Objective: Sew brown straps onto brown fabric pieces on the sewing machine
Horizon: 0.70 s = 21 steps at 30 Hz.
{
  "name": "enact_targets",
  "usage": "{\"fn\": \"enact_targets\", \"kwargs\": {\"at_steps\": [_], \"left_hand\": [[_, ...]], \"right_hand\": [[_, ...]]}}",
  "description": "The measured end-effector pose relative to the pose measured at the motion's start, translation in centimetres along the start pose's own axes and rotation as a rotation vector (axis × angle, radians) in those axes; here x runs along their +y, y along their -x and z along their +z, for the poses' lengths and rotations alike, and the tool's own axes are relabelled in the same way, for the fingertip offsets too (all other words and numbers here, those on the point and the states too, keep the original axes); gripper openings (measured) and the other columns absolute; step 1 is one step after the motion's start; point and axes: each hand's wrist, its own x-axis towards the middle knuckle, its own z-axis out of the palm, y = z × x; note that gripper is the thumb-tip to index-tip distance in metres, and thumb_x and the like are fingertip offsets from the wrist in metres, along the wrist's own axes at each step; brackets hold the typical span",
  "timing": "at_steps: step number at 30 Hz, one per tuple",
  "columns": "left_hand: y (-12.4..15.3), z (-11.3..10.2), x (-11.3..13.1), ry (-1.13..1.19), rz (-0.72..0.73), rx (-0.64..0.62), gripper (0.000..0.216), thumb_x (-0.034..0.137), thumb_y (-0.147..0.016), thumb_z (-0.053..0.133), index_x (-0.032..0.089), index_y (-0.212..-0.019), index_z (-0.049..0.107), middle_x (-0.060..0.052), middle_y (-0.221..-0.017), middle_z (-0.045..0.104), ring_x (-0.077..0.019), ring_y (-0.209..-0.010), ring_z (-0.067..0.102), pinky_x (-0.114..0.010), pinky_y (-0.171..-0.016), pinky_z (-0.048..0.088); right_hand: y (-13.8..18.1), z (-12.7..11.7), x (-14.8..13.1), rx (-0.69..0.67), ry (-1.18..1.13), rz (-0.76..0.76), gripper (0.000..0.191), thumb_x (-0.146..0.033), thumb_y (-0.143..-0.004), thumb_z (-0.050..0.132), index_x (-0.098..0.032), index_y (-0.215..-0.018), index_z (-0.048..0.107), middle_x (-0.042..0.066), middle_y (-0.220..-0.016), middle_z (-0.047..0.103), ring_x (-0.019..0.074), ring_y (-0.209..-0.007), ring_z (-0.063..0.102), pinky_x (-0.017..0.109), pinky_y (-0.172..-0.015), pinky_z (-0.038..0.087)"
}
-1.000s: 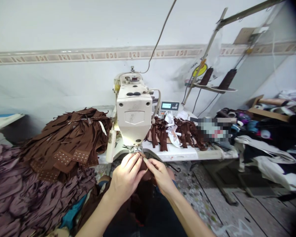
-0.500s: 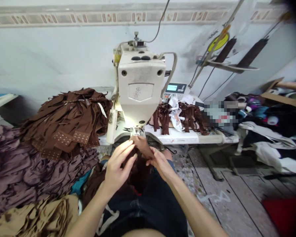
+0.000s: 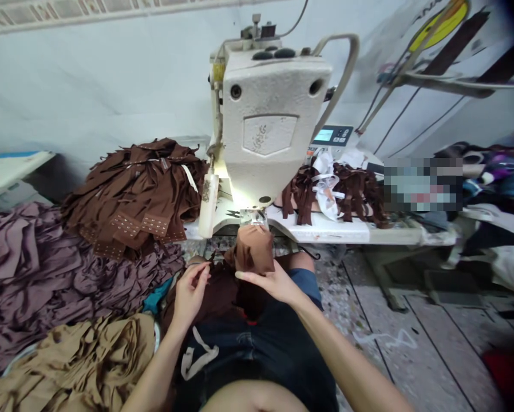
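Note:
A brown fabric piece (image 3: 253, 250) hangs from under the presser foot of the white sewing machine (image 3: 269, 120). My right hand (image 3: 269, 281) grips its lower edge, fingers pressed to the cloth. My left hand (image 3: 190, 292) is lower and to the left, fingers pinched on dark brown fabric (image 3: 216, 292) lying in my lap.
A stack of brown pieces with hook strips (image 3: 134, 194) lies left of the machine, purple fabric (image 3: 29, 269) and tan fabric (image 3: 68, 360) lower left. Brown straps (image 3: 347, 191) sit on the white table (image 3: 347, 232) to the right, near a control panel (image 3: 331, 135). Wooden floor at right.
The camera has tilted down and moved closer. My hands have drawn back from the needle toward my lap and moved apart; the brown piece now hangs from the presser foot.

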Motion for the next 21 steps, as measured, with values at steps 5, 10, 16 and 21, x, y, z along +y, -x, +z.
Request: {"fn": "enact_targets", "kwargs": {"at_steps": [5, 10, 16, 21], "left_hand": [[-1.1, 0.0, -2.4, -0.219, 0.05, -0.135, 0.03, 0.035, -0.107, 0.055, 0.018, -0.119, 0.077, -0.012, -0.119, 0.078, -0.0258, -0.11, 0.075, -0.039, -0.096, 0.062], [-2.7, 3.7, -3.5, -0.468, 0.125, -0.416, 0.022, 0.023, -0.104, 0.062, 0.019, -0.121, 0.076, -0.012, -0.126, 0.076, -0.0262, -0.117, 0.072, -0.045, -0.108, 0.056], [-4.9, 11.2, -4.8, -0.756, 0.131, -0.668, 0.038, 0.037, -0.102, 0.072, 0.018, -0.134, 0.066, -0.012, -0.139, 0.067, -0.0293, -0.122, 0.068, -0.053, -0.103, 0.059], [-5.6, 13.9, -5.3, -0.842, 0.113, -0.795, 0.04, 0.038, -0.102, 0.071, 0.018, -0.136, 0.065, -0.012, -0.138, 0.067, -0.0282, -0.118, 0.07, -0.051, -0.099, 0.061]], "right_hand": [[2.5, -4.7, 1.0, -0.047, 0.428, 0.016, 0.039, -0.043, -0.082, 0.089, -0.02, -0.112, 0.083, 0.006, -0.107, 0.084, 0.0345, -0.099, 0.076, 0.045, -0.091, 0.062], [4.5, -8.3, 3.8, -0.071, 0.599, 0.181, 0.014, -0.029, -0.072, 0.091, -0.02, -0.08, 0.083, 0.005, -0.074, 0.08, 0.0276, -0.073, 0.076, 0.036, -0.074, 0.059], [6.1, -5.0, 7.0, -0.129, 0.426, 0.255, 0.036, -0.052, -0.085, 0.082, -0.018, -0.097, 0.084, 0.008, -0.09, 0.084, 0.026, -0.082, 0.078, 0.034, -0.076, 0.058], [7.4, -3.9, 9.0, -0.069, 0.35, 0.259, 0.04, -0.057, -0.086, 0.081, -0.018, -0.094, 0.085, 0.005, -0.087, 0.083, 0.0233, -0.077, 0.074, 0.033, -0.075, 0.056]]}}
